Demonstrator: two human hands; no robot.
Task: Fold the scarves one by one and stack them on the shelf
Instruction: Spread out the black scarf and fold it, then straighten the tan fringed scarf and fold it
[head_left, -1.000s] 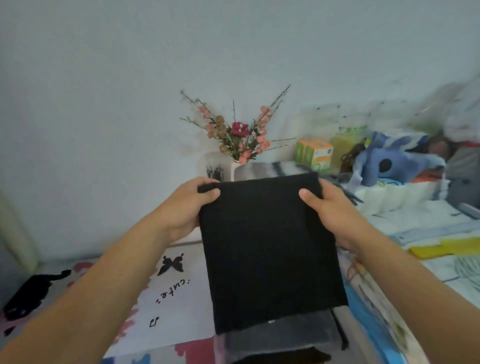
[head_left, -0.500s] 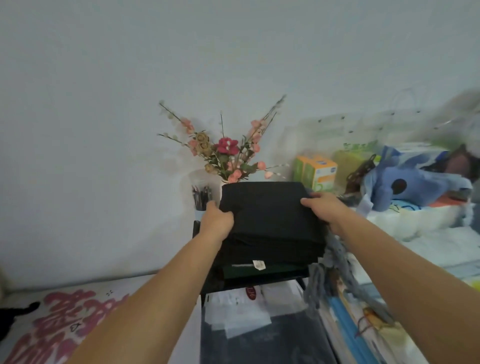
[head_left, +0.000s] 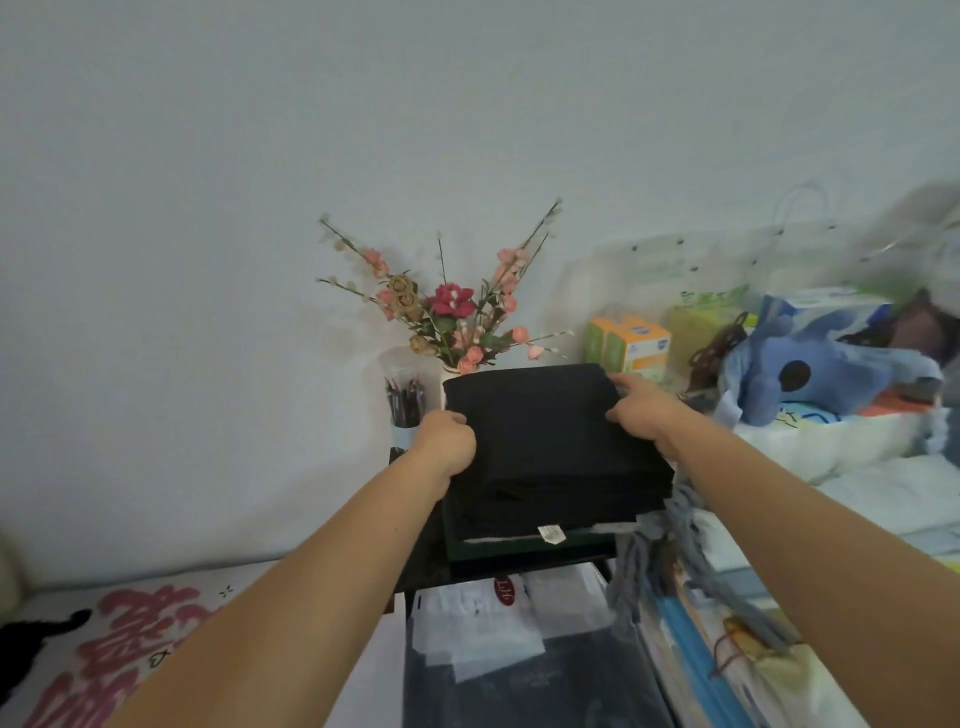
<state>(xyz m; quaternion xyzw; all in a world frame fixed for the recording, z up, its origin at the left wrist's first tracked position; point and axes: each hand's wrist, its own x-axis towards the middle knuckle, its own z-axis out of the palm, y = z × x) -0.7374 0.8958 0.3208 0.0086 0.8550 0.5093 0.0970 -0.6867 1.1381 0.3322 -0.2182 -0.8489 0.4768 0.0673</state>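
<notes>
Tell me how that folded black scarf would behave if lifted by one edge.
The folded black scarf would probably flop and unfold: it is soft cloth in loose layers. It looks light for its size. The left hand and right hand hold it at both sides, likely the safer grip. It lies flat on the stack, unlikely to roll.

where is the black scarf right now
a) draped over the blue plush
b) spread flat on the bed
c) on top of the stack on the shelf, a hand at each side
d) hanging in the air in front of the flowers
c: the folded black scarf lies on the stack of folded scarves, with the left hand gripping its left edge and the right hand gripping its right edge.
</notes>
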